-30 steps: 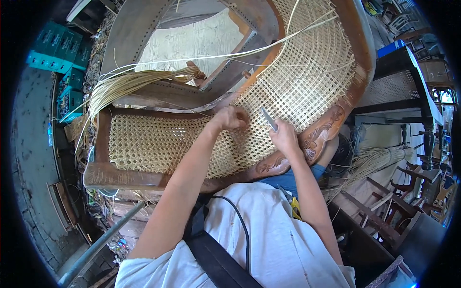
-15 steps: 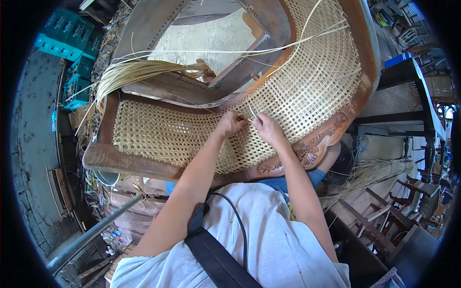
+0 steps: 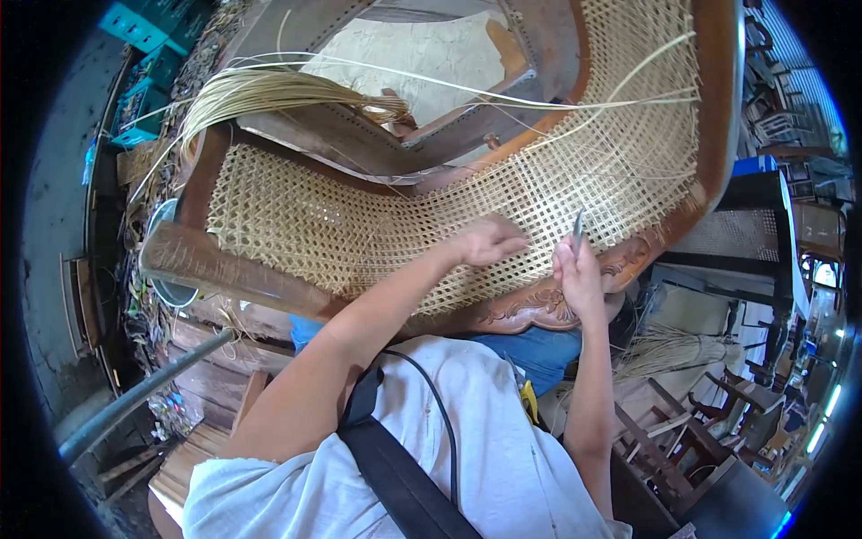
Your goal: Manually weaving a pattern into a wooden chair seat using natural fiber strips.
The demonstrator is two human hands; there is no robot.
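Observation:
A carved brown wooden chair frame [image 3: 727, 117] spans the view in front of me, its curved panel filled with woven cane webbing [image 3: 359, 216]. My right hand [image 3: 579, 272] is closed around a slim, pointed metal tool [image 3: 577, 226], tip upward, over the right part of the weave; its handle is hidden in my fingers. Left of it, my left hand [image 3: 489, 241] hovers at the middle of the webbing, fingers loosely bent and slightly apart, with nothing visible in them. Long pale cane strands [image 3: 539, 105] stretch across the far side of the frame.
A bundle of cane strands [image 3: 269, 92] lies over the frame at the far left. Green crates [image 3: 144, 85] stand beyond. A metal pipe [image 3: 148, 395] juts in at the lower left. At right are a black chair [image 3: 732, 225], loose cane [image 3: 678, 350] and wooden chair parts [image 3: 664, 422].
My hands have moved apart. The right one has gone to the right with the pointed tool, now upright; the left has come off its pinch at the weave and shifted right. The view has shifted slightly.

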